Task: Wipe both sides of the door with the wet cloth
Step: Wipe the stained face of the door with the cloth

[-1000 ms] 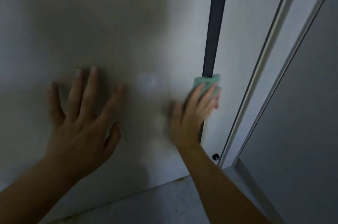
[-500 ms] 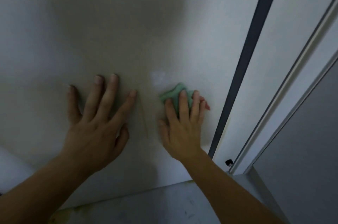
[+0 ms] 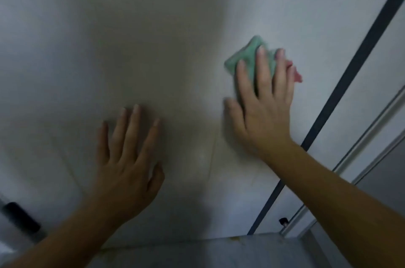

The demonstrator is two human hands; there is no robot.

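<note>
A pale, flat door [image 3: 153, 37] fills most of the head view, dim and shadowed in its middle. My right hand [image 3: 263, 105] presses a green wet cloth [image 3: 249, 57] flat against the door's right part; a pink bit of the cloth shows past my little finger. My left hand [image 3: 129, 158] lies flat on the door lower left, fingers spread, holding nothing. Most of the cloth is hidden under my right fingers.
A dark vertical strip [image 3: 350, 83] marks the door's right edge, with a white frame [image 3: 372, 127] beyond it. A small black fitting [image 3: 283, 221] sits near the floor. A dark object [image 3: 20, 216] shows at the lower left. Grey floor [image 3: 197, 252] lies below.
My right hand slid the cloth from the door's right edge leftward, then up the door. My left hand stayed flat on the door. The view has tilted upward.
</note>
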